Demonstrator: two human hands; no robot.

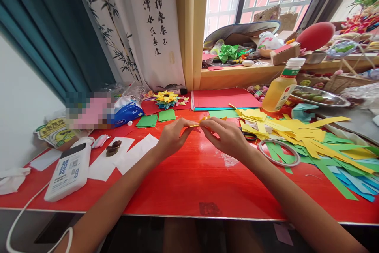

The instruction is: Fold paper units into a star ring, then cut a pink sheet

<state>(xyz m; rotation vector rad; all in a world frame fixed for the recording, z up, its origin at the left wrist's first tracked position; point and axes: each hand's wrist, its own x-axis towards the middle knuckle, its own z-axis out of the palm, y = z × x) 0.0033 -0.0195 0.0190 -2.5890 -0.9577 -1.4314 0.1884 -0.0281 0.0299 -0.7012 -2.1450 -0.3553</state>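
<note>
On my left on the red table (177, 190), a white rectangular device with a dark end (69, 172) carries blue print I can't make out; beside it, dark brown lumps (113, 148) lie on white paper. The blue plastic tissue pack (130, 113) has pale lettering too small to read. Behind, a white hanging scroll painted with bamboo (156, 28) bears black brush characters; I can pick out 影, 掃, 潭 and 水. Small flat green paper stacks (147, 120) look unworked, while the round, spiky yellow-and-blue folded-paper piece (166, 99) behind them seems well advanced. In the middle, my left grip (172, 135) is pinched, thumb against fingers, on a small yellow folded-paper piece (203, 119); my right grip (227, 136) is pinched on its other side, holding it above the table. I judge it only partly folded. Rightward come flat red paper sheets (225, 98), a clear bottle of amber liquid (276, 93) with a green-and-red label I can't read, a pale tape ring (281, 164), and loose yellow paper strips (299, 130) and green paper strips (334, 176), seemingly plenty left to fold.
</note>
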